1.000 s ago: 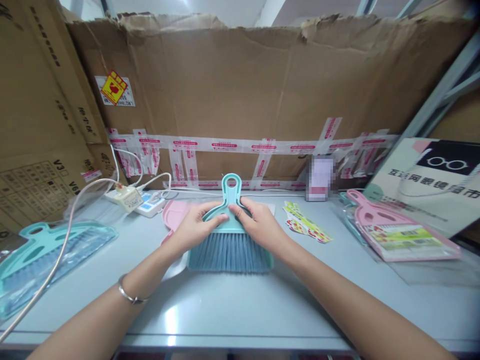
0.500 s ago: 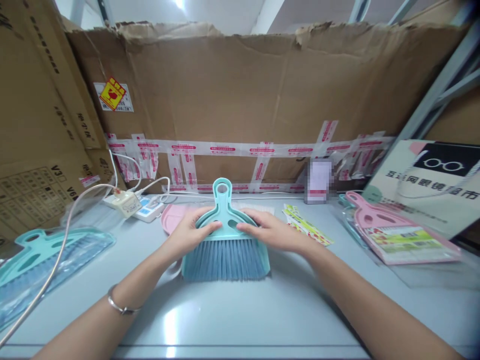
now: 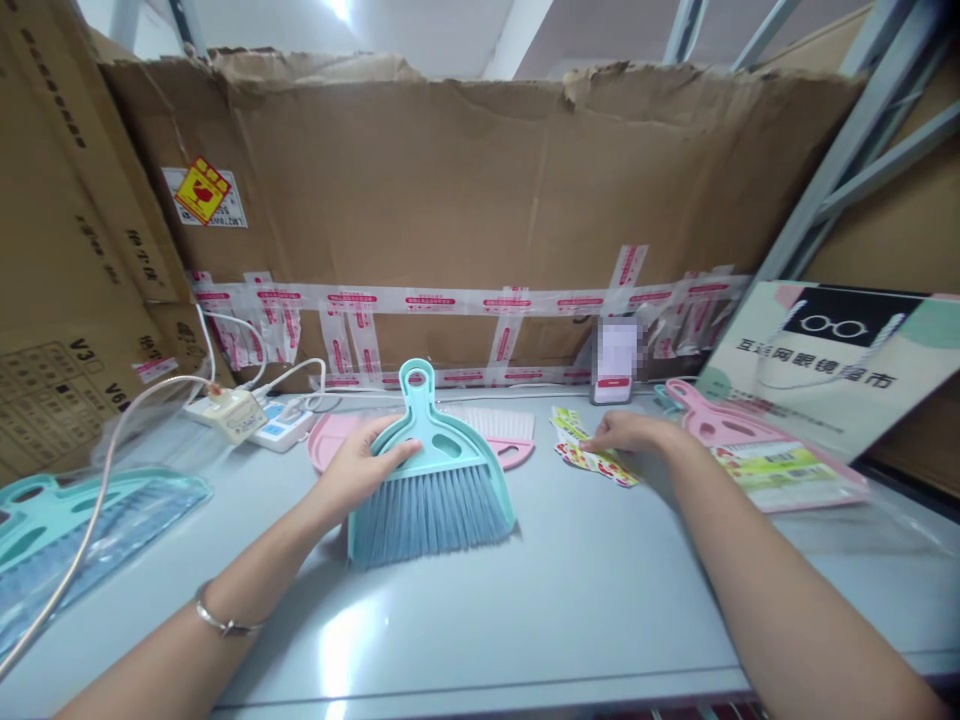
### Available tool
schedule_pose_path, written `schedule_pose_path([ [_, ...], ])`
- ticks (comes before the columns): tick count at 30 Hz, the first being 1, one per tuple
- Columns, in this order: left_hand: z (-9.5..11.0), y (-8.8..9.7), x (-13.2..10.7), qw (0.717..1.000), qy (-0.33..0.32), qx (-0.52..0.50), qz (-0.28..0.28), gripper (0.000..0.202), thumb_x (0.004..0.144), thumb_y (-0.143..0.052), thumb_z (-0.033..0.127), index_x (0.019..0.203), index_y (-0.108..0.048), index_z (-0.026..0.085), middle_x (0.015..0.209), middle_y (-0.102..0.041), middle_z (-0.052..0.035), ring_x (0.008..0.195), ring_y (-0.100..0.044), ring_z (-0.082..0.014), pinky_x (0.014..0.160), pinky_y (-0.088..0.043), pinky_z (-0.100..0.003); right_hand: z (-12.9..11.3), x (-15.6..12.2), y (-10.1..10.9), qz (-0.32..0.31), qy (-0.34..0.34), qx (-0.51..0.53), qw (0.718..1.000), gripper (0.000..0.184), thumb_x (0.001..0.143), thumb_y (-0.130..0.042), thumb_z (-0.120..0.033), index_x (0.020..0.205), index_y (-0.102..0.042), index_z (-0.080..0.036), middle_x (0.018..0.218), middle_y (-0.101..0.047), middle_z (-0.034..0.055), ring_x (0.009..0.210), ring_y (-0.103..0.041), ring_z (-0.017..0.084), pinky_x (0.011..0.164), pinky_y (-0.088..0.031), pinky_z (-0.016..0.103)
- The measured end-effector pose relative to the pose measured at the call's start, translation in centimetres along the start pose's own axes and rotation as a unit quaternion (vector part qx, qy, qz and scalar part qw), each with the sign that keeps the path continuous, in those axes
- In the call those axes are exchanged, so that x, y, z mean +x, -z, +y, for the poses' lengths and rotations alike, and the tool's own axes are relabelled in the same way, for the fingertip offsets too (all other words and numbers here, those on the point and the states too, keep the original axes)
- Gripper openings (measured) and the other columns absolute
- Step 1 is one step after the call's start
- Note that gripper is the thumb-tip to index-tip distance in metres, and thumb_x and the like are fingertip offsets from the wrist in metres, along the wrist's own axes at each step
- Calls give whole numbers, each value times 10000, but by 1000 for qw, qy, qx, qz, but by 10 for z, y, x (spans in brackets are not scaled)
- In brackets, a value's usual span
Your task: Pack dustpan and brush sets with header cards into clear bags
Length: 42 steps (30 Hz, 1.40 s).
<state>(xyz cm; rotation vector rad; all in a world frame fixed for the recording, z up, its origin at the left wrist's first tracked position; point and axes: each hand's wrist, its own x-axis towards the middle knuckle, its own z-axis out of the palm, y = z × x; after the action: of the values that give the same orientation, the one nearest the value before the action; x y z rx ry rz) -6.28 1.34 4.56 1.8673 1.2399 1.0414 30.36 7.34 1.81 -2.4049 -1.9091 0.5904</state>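
A turquoise hand brush with blue bristles is nested with a matching dustpan, handle pointing away from me. My left hand is closed around its left edge, thumb on the front. To the right, my right hand has its fingers pinched at several green, yellow and red printed cards lying fanned on the table. Behind the turquoise set lie a pink dustpan and a pink brush with pale bristles, partly hidden by it.
Bagged turquoise set at left, under a cable. Plugs and a power strip sit at back left. At right are a pink set with a card and a paper bag. A phone-like object stands before the cardboard.
My right hand has left the turquoise set and moved right to the printed cards. The set, held by my left hand alone, now tilts slightly. The view has shifted right.
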Motion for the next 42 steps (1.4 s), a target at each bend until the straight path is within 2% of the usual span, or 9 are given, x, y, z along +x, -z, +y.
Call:
schedule_pose_path([
  [6, 1, 0, 0, 1000, 12, -1, 15, 363, 736, -600, 358, 1050, -655, 183, 1083, -682, -42, 1016, -613, -244, 899, -463, -345, -7, -4, 1, 7, 3, 2, 1000, 219, 604, -715, -347, 691, -623, -168, 693, -627, 32, 703, -588, 187, 574, -408, 259],
  [14, 1, 0, 0, 1000, 18, -10, 8, 384, 742, -597, 348, 1078, -644, 168, 1103, -673, -49, 1028, -605, -243, 918, -447, -349, -11, -8, -1, 60, -32, 39, 997, 458, 546, -750, -239, 976, -613, -157, 883, -655, 99, 780, -621, 233, 620, -456, 296],
  [20, 2, 3, -2, 998, 34, -39, 21, 408, 732, -623, 364, 1086, -637, 162, 1146, -651, -54, 1065, -581, -252, 935, -428, -337, -27, -29, 17, 154, 29, 143, 977, 512, 779, -542, -242, 1262, -393, -167, 977, -633, 117, 687, -619, 180, 566, -463, 271],
  [22, 3, 4, -3, 995, 56, -69, 35, 408, 728, -633, 385, 1075, -635, 170, 1128, -657, -53, 1054, -584, -249, 910, -442, -329, -46, -50, 24, 231, 114, 292, 921, 547, 806, -512, -292, 1308, -304, -237, 987, -631, 83, 647, -617, 159, 541, -472, 264],
  [25, 2, 3, -3, 984, 92, -135, 72, 424, 713, -655, 417, 1052, -626, 166, 1095, -664, -63, 1019, -594, -242, 853, -463, -309, -87, -90, 21, 288, 251, 555, 739, 671, 758, -583, -333, 1320, -217, -310, 852, -638, 6, 535, -583, 139, 492, -477, 274],
  [28, 1, -2, -1, 956, 125, -236, 123, 437, 697, -679, 395, 1056, -606, 156, 1074, -662, -73, 957, -612, -217, 781, -483, -277, -128, -126, -4, 219, 295, 631, 683, 718, 741, -625, -334, 1322, -204, -350, 702, -615, -52, 423, -524, 117, 427, -457, 265],
  [33, 11, -13, -2, 896, 150, -387, 161, 336, 731, -648, 274, 1050, -597, 183, 938, -690, -51, 770, -649, -176, 638, -514, -252, -161, -143, -46, 181, 364, 578, 707, 156, 755, -622, -337, 874, -635, -237, 807, -670, 14, 710, -632, 154, 635, -533, 295],
  [38, 24, -16, -9, 881, 122, -429, 159, 320, 736, -662, 257, 1042, -584, 206, 910, -687, -29, 734, -651, -163, 654, -534, -268, -160, -137, -56, 96, 333, 583, 735, 373, 810, -558, -352, 1154, -598, -213, 956, -686, 45, 887, -637, 206, 753, -551, 378],
  [42, 24, -15, -12, 902, 83, -411, 105, 419, 675, -735, 261, 1050, -559, 200, 1003, -674, -50, 820, -657, -195, 715, -541, -296, -156, -134, -57, 130, 398, 490, 765, 466, 849, -496, -323, 1308, -474, -250, 1210, -598, 58, 1091, -558, 229, 902, -488, 431],
])
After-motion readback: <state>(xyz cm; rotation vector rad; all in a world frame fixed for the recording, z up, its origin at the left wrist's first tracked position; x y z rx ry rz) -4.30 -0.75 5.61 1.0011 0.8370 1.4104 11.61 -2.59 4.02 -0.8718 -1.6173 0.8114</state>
